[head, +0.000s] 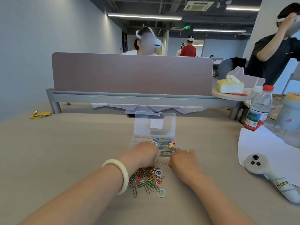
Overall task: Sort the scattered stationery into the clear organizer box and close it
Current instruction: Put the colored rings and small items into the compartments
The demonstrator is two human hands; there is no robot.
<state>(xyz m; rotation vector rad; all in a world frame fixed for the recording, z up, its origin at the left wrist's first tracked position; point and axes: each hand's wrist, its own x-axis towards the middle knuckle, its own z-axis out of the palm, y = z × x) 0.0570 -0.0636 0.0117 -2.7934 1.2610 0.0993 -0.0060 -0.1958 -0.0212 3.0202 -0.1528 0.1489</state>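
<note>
Coloured clips (146, 177) lie heaped on the table (65, 151), nearest of the task's things, with a mint ring (161, 193) at the heap's near right edge and a white ring (158, 173) on its far right side. Just beyond the heap, one loose silver clip (161, 163) lies apart, its long axis running left to right, in the gap between the two hands.

That gap is what the coming move turns on, I judge. The right hand (183, 159) rests knuckles up just right of the silver clip, its thumb tip close beside the clip's right end; the left hand (144, 153), with a pale bangle (119, 174) on its wrist, sits just left of it, over the heap's far edge. The right thumb looks nearest, so a short reach leftward along the clip's length should get it. Both hands are curled with the fingers tucked under or pointing away; whether either pinches anything, I cannot tell.

Farther on, the box (139, 140) stands open, lid (155, 123) tilted up and back. Binder clips (165, 142) fill its right cells; the left cells look bare. The left hand's fingertips reach the box's near edge beside a pink ring (154, 143). Most of the sorting remains, and the lid is not yet shut
</note>
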